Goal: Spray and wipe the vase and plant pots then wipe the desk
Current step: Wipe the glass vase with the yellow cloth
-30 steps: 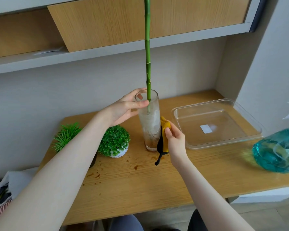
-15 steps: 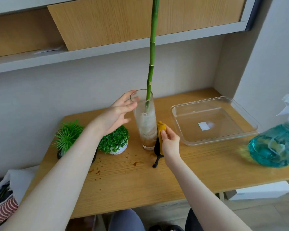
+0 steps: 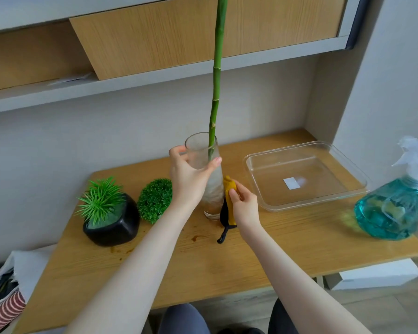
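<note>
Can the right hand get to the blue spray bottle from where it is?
Probably yes. The spray bottle stands to the right, and the desk between it and the right hand looks bare. But the fingers grip the yellow cloth against the vase, so the cloth must go first.

We counted one glass vase [image 3: 209, 179] on the worktop [image 3: 287, 239], with one green stalk [image 3: 216, 92] in it. Left of the vase stood two potted plants: one spiky plant in a black pot [image 3: 111, 221] and one round bush [image 3: 155, 200]. Right of the vase were one yellow cloth [image 3: 229, 201], one clear tray [image 3: 307, 174] and one spray bottle [image 3: 393, 203].
</note>
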